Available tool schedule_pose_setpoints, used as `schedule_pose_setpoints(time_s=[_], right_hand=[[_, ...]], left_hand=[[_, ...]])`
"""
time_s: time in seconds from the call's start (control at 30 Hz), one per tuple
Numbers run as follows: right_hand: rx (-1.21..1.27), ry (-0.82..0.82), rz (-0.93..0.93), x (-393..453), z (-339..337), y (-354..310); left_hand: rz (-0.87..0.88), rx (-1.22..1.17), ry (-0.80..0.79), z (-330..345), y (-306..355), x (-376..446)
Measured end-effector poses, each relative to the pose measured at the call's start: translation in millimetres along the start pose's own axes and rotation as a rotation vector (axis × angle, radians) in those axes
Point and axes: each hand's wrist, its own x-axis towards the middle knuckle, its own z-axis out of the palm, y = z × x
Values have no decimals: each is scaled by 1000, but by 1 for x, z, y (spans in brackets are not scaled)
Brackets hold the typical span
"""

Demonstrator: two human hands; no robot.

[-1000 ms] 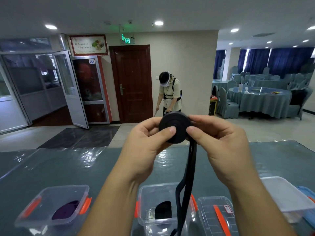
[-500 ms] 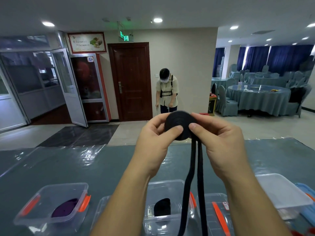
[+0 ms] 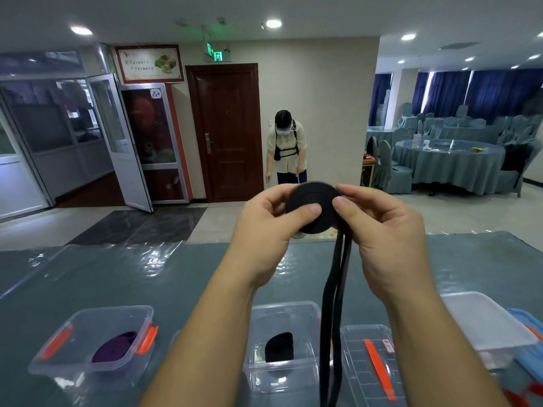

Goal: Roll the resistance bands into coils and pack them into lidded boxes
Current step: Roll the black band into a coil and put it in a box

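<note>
A black resistance band (image 3: 314, 201) is partly rolled into a flat coil held up at chest height. My left hand (image 3: 267, 227) pinches the coil's left side with thumb on its face. My right hand (image 3: 385, 230) grips its right side. The band's loose tail (image 3: 333, 304) hangs straight down in two strands past the front edge of view. Below stands an open clear box (image 3: 282, 315) with a black coil (image 3: 279, 348) inside. At the left, another clear box (image 3: 88, 342) with orange latches holds a purple coil (image 3: 114, 351).
A clear lid with an orange strip (image 3: 373, 362) lies right of the middle box. A lidded white box (image 3: 482, 321) and something blue (image 3: 529, 339) sit at the far right. The table has a grey-blue glossy cover (image 3: 147, 277). A person stands by the brown door beyond.
The coil has turned a little in my hands and grown slightly, and the hanging tail now shows as two separate strands. The view has tilted down a bit.
</note>
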Motion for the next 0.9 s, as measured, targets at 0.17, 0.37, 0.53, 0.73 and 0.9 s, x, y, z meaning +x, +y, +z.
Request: schedule_pose_setpoints(time_s=[0.17, 0.37, 0.53, 0.73, 0.9], right_hand=[[-36, 8, 22, 1, -2, 3], [-14, -30, 8, 0, -3, 0], [-108, -101, -16, 1, -9, 0], [20, -73, -4, 2, -8, 0], [-83, -93, -18, 1, -14, -2]], left_hand=[[-46, 37, 59, 3, -7, -2], [-60, -41, -6, -3, -1, -1], [-46, 82, 6, -3, -7, -6], [-9, 18, 3, -1, -1, -3], [-44, 83, -24, -2, -5, -6]])
